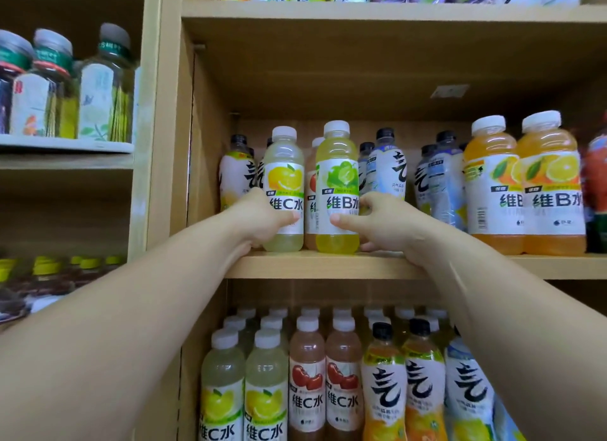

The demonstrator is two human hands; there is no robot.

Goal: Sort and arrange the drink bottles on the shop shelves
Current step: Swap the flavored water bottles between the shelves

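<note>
On the light wooden middle shelf (328,266), at its front edge, my left hand (262,215) clamps the pale lemon-label plastic bottle (283,191) and my right hand (382,219) clamps the yellow-green lime-label plastic bottle (337,187) just beside it, with black-capped bottles (389,164) upright behind.

Left hand (262,219) grips lemon bottle (283,191); right hand (382,222) grips lime bottle (337,191) (both upright, shelf (328,266) edge).
</note>
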